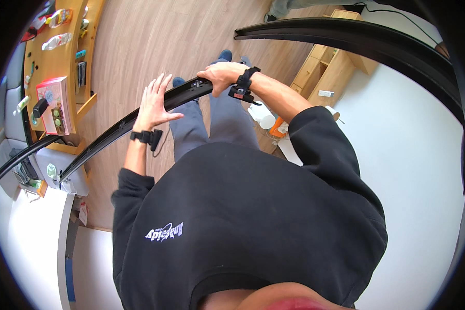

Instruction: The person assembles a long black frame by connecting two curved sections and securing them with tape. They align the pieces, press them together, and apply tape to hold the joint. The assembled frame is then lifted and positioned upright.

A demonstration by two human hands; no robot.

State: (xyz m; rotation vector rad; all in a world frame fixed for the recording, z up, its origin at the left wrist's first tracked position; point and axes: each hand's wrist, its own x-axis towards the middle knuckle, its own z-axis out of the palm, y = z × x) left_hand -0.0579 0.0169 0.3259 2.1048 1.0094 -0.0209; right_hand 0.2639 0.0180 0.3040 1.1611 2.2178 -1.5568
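Right hand [221, 76] grips the black bar [139, 116]; it runs toward 8 o'clock, left hand [154, 103] open flat against it.

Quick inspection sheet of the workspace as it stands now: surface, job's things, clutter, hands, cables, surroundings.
Surface: wood floor; white table at right.
Job's things: long black curved bar, held above the floor.
Clutter: white bottle by the table.
Hands: left hand flat and open on the bar; right hand closed over its upper end; both wear wrist straps.
Cables: black cable on the table, top right.
Surroundings: wooden shelf with small items at left.
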